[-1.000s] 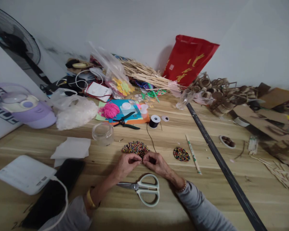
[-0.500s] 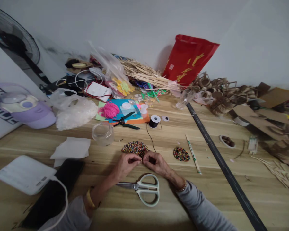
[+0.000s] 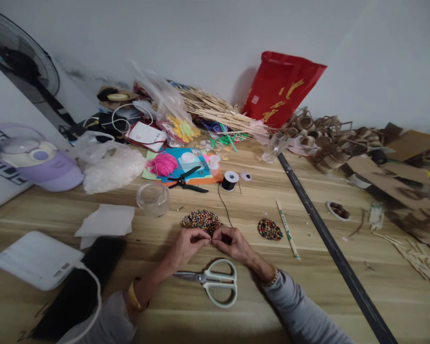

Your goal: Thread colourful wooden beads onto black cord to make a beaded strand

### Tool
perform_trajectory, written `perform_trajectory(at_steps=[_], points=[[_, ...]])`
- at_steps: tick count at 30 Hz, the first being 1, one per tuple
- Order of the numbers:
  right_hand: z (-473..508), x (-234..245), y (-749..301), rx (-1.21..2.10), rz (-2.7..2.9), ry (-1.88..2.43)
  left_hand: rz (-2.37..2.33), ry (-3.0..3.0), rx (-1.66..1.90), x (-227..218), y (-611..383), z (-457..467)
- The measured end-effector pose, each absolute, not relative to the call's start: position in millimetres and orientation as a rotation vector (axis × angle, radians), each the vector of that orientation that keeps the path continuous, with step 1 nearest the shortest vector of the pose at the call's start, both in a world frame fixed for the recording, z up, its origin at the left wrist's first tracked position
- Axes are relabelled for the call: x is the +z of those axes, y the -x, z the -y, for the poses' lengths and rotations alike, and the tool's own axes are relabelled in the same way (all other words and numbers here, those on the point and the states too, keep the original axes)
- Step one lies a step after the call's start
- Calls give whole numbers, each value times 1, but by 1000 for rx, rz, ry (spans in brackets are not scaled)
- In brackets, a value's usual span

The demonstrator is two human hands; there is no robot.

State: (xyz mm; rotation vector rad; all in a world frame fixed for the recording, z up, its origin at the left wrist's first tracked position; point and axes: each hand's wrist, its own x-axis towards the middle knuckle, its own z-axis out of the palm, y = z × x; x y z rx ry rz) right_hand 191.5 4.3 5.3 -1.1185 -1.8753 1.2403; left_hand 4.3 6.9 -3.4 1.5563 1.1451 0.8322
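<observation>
My left hand (image 3: 187, 246) and my right hand (image 3: 233, 242) meet with pinched fingertips at the near edge of a pile of small multicoloured beads (image 3: 201, 220). What lies between the fingertips is too small to make out. A black cord (image 3: 224, 203) runs from a spool (image 3: 230, 181) down behind my right hand. Closer to me, below both hands, lie scissors (image 3: 220, 283) with pale handles, blades pointing left. A coiled string of beads (image 3: 270, 229) rests on the table right of my right hand.
An open clear jar (image 3: 153, 199) stands left of the beads, with black-handled pliers (image 3: 188, 181) behind it. A white device (image 3: 37, 260) with a cable sits at the left. A paper-wrapped stick (image 3: 287, 229) and a long dark strip (image 3: 326, 234) lie to the right.
</observation>
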Motion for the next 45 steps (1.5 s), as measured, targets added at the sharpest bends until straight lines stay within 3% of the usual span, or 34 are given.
perform_trajectory(at_steps=[45], points=[[-4, 7, -190, 1262, 1864, 1090, -1181, -1636, 780, 6, -8, -4]])
